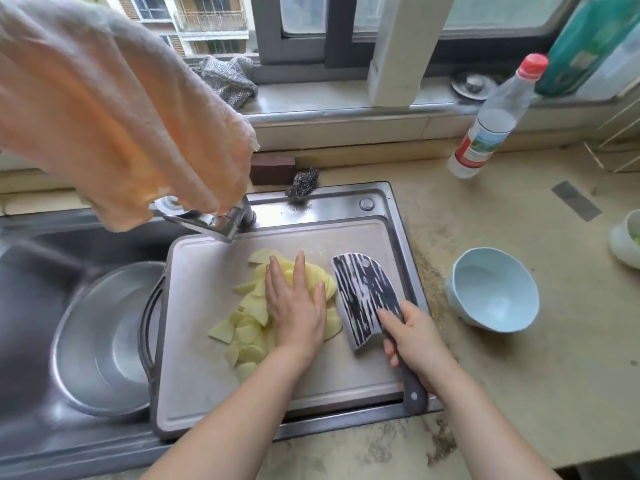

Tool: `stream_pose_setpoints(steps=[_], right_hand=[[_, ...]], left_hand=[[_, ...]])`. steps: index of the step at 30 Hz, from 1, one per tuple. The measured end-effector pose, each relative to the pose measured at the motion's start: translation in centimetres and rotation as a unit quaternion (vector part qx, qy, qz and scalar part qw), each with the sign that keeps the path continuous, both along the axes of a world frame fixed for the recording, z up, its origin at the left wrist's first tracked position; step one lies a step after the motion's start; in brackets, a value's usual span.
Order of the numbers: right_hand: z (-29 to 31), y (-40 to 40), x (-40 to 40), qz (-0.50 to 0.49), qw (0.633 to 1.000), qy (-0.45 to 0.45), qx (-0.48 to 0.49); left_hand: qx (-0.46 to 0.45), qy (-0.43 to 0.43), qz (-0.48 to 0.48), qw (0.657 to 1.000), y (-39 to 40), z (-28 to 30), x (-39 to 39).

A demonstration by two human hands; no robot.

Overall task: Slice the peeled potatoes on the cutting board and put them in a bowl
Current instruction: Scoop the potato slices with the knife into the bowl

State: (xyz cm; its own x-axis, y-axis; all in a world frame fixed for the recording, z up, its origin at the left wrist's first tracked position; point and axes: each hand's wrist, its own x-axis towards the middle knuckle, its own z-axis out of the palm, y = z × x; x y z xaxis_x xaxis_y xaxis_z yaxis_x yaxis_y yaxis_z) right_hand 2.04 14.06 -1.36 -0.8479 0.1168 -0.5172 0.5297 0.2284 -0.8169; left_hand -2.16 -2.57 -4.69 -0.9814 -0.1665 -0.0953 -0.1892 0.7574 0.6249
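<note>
Yellow potato slices (247,329) lie in a loose pile on the grey cutting board (207,386), which sits over the right half of the sink. My left hand (294,306) rests flat on the pile with straight fingers. My right hand (412,337) grips the dark handle of a cleaver (363,296). The cleaver's patterned blade lies nearly flat on the board, just right of the slices. A light blue bowl (493,294) stands on the counter to the right of the board, and nothing shows inside it.
A steel basin (104,341) sits in the sink left of the board. The tap (211,220) reaches over the board's far edge, under a hanging pale cloth (114,109). A red-capped bottle (495,119) and a white bowl (625,239) stand to the right.
</note>
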Motion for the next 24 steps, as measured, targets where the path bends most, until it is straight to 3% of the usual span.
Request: stream_pose_setpoints(steps=[4,9,18,24], right_hand=[[-0.3,-1.5,-2.1,0.088,0.996,-0.006,-0.023],[-0.5,-2.4,-1.7,0.088,0.995,-0.010,-0.054],[0.7,-3.0,2.2,0.023,0.992,0.029,-0.121],[3.5,-0.3,6.2,-0.102,0.984,0.062,-0.133]], left_hand=[[0.006,0.002,0.024,1.000,0.6,-0.2,-0.5],[0.043,0.023,0.034,0.998,1.0,-0.2,-0.6],[0.087,0.092,0.005,0.992,2.9,0.8,0.6],[0.093,0.154,-0.126,0.976,7.5,3.7,1.9]])
